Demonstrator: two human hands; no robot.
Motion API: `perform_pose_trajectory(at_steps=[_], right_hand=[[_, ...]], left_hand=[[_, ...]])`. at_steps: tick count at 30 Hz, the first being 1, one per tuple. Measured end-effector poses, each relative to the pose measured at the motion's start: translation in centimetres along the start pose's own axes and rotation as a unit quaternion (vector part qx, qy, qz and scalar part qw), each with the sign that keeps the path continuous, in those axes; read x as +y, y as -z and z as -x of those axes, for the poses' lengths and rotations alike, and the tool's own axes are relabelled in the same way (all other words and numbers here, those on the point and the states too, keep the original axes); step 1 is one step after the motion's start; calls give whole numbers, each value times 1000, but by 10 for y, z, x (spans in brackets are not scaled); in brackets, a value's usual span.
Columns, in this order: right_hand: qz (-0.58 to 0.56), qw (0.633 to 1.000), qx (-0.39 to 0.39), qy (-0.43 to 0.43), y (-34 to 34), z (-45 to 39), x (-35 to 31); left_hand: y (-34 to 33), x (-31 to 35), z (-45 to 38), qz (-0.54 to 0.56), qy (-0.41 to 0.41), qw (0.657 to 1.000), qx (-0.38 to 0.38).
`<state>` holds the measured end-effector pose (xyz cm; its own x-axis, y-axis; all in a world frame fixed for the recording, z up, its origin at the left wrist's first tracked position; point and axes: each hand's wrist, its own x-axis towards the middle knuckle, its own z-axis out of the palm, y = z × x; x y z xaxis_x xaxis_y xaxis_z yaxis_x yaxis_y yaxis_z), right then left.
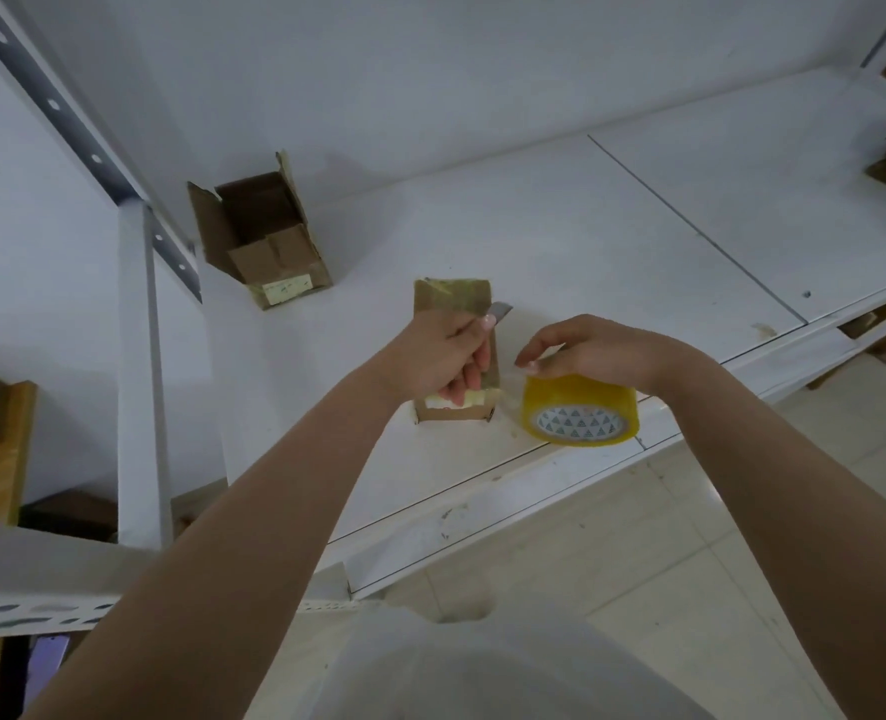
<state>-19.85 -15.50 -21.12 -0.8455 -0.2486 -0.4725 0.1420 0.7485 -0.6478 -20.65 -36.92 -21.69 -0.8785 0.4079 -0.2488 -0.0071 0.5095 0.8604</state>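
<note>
Left hand: wrapped tight round a small grey knife, blade poking right.
Right hand: fingers curl over the fat yellow tape roll.
Box: the small brown cardboard box lies under the knife hand on the white shelf, long side pointing away.
Which way: roll just right of the box; the knife is nearer the gap.

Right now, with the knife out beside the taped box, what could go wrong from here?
1. The left hand grips a grey utility knife whose blade points toward the right hand; a slip while cutting could nick those fingers.
2. The yellow roll of packing tape is held at the white shelf's front edge; if released, it may fall to the floor.
3. The small brown cardboard box could shift as the tape is pulled.
</note>
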Motion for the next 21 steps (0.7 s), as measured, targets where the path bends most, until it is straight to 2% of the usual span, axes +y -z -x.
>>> perform_pose_trajectory(at_steps=[4,6,8,9,11,13,17,21], right_hand=[[1,1000,18,11,4,1,5],[94,995,37,-10,5,-2,6],[223,972,51,-57,6,-2,7],[252,964,54,-70,7,0,9],[220,973,44,-53,10,2,12],[150,988,33,-15,13,7,14],[97,995,37,6,12,13,16],[83,993,85,3,8,14,17]], left_hand=[[-1,-4,-2,-31,-24,999,23],[-2,-6,-1,-32,-24,999,30],[-2,-7,-1,-24,-23,999,35],[-1,-7,0,-23,-24,999,36],[-1,-5,0,-36,-34,999,22],[0,-1,1,-100,-50,994,-15],[-2,15,2,-303,-32,949,-81],[-15,36,-5,-458,2,884,-99]])
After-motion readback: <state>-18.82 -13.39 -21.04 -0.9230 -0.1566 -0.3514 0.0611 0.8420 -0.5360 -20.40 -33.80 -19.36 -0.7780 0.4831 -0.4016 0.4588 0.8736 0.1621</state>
